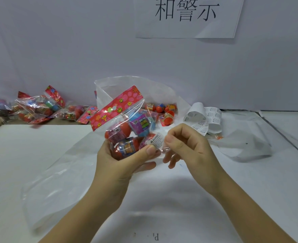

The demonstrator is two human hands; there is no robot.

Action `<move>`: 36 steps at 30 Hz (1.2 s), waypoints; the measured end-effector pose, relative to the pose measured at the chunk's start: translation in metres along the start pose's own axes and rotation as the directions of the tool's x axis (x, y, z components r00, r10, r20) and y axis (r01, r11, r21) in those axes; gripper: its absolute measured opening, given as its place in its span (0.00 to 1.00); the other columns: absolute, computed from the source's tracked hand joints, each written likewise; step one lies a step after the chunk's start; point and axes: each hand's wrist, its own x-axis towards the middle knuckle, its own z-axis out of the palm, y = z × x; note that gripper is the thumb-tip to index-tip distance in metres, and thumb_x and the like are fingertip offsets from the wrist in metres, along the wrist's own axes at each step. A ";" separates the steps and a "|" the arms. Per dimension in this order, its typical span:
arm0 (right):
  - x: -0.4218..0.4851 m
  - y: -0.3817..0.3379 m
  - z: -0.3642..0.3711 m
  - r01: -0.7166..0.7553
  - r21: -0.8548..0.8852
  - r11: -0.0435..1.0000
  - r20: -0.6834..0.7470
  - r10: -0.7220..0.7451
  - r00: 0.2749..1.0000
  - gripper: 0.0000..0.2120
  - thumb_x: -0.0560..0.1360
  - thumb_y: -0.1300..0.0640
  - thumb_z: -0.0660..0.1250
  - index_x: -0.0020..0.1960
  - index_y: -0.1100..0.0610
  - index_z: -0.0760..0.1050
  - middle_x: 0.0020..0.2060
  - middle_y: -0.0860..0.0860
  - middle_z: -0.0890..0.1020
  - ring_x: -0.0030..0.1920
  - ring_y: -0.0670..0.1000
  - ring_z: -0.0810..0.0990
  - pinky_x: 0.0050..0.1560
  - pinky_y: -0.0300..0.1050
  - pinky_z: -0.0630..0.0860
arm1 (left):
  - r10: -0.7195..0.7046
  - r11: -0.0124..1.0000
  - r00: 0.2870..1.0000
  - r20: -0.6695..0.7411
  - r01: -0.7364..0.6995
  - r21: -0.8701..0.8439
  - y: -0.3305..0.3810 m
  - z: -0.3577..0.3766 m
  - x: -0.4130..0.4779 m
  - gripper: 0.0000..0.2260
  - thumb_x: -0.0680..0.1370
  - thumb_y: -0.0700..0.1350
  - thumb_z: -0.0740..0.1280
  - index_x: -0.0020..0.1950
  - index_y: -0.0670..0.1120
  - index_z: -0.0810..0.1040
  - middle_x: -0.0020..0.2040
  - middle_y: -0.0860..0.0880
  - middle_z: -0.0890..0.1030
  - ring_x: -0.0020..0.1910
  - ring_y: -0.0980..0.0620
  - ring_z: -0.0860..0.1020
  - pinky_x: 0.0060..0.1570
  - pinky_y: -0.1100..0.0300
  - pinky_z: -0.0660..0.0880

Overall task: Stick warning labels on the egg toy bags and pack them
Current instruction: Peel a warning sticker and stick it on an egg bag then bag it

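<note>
– Above the white table (31, 155), near its middle, our left hand (120, 162) grips the egg toy bag (127, 130) from below, fingers curled round the eggs. Its thumb (151, 149) presses on the warning label (156, 141).
– And our right hand (186, 142)?
– It pinches the label's right edge between thumb and forefinger (whether it catches the bag film too, we cannot tell).
– How do we do this step well?
– We judge the label is only partly down. We should pull the film flat over the round egg behind it. Then we rub slowly from the thumb side toward the right edge, so no wrinkle forms.
– Where do we have room for moving?
– Toward us and to the left, we think. The large clear bag (57, 181) lies flat under our hands, and its far end rises behind the toy bag. The label strip (202, 120) curls just beside our right hand, and loose backing paper (246, 146) lies further right, so we should not sweep that way. The pile of bags (39, 109) sits at the table's back edge on the left, well apart.
</note>
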 end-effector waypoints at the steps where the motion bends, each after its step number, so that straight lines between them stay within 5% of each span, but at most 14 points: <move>1: 0.000 0.001 -0.001 0.008 -0.020 1.000 0.002 -0.008 1.000 0.08 0.76 0.49 0.66 0.44 0.53 0.73 0.34 0.44 0.79 0.34 0.49 0.80 0.33 0.42 0.78 | -0.005 1.000 1.000 -0.002 0.005 0.001 0.001 0.000 0.000 0.42 0.51 0.49 0.78 0.65 0.46 0.74 0.48 0.44 0.86 0.42 0.43 0.86 0.34 0.59 0.81; 8: 0.002 0.010 0.005 -0.018 -0.094 0.995 -0.007 0.018 1.000 0.08 0.74 0.46 0.59 0.43 0.49 0.72 0.33 0.41 0.78 0.34 0.46 0.79 0.32 0.40 0.74 | 0.001 1.000 1.000 -0.009 -0.001 0.027 0.007 -0.002 0.002 0.36 0.50 0.49 0.78 0.57 0.52 0.74 0.44 0.46 0.87 0.40 0.43 0.86 0.33 0.59 0.80; 18: 0.002 0.001 -0.003 0.026 -0.162 0.986 -0.001 -0.026 1.000 0.05 0.71 0.47 0.64 0.41 0.47 0.76 0.37 0.43 0.79 0.41 0.53 0.77 0.38 0.42 0.75 | -0.027 0.989 0.996 0.088 0.014 0.145 0.006 -0.002 -0.001 0.38 0.49 0.49 0.80 0.58 0.53 0.76 0.48 0.46 0.86 0.44 0.43 0.85 0.34 0.57 0.81; 25: 0.002 0.000 -0.009 0.038 -0.308 0.951 0.011 -0.036 0.999 0.06 0.77 0.49 0.65 0.41 0.44 0.76 0.37 0.39 0.79 0.39 0.45 0.76 0.37 0.40 0.75 | 0.017 0.972 0.994 0.108 -0.041 0.231 0.008 -0.002 -0.001 0.33 0.50 0.50 0.79 0.54 0.56 0.76 0.44 0.54 0.86 0.43 0.50 0.85 0.32 0.59 0.81; 28: 0.001 0.000 -0.010 0.079 -0.493 0.867 -0.005 -0.093 0.996 0.06 0.76 0.47 0.59 0.42 0.44 0.71 0.39 0.37 0.77 0.40 0.45 0.76 0.37 0.39 0.74 | -0.002 0.970 0.995 0.100 -0.022 0.243 0.009 -0.002 0.000 0.33 0.50 0.51 0.80 0.54 0.56 0.76 0.44 0.52 0.86 0.41 0.48 0.86 0.32 0.59 0.80; 33: -0.001 0.006 -0.010 0.177 -0.803 0.569 0.052 -0.228 0.972 0.06 0.76 0.45 0.51 0.43 0.43 0.64 0.39 0.40 0.73 0.44 0.44 0.74 0.35 0.35 0.67 | -0.075 0.961 0.986 0.147 0.032 0.275 0.012 -0.005 0.001 0.32 0.53 0.49 0.79 0.56 0.52 0.76 0.43 0.47 0.87 0.39 0.45 0.86 0.31 0.58 0.80; 36: 0.001 0.012 -0.010 0.124 -0.699 0.704 0.003 -0.171 0.985 0.09 0.78 0.47 0.52 0.40 0.43 0.63 0.36 0.43 0.73 0.40 0.46 0.74 0.35 0.42 0.71 | -0.125 0.971 0.977 0.173 0.085 0.224 0.012 -0.005 0.000 0.31 0.59 0.47 0.83 0.59 0.52 0.77 0.47 0.46 0.86 0.43 0.43 0.86 0.36 0.57 0.82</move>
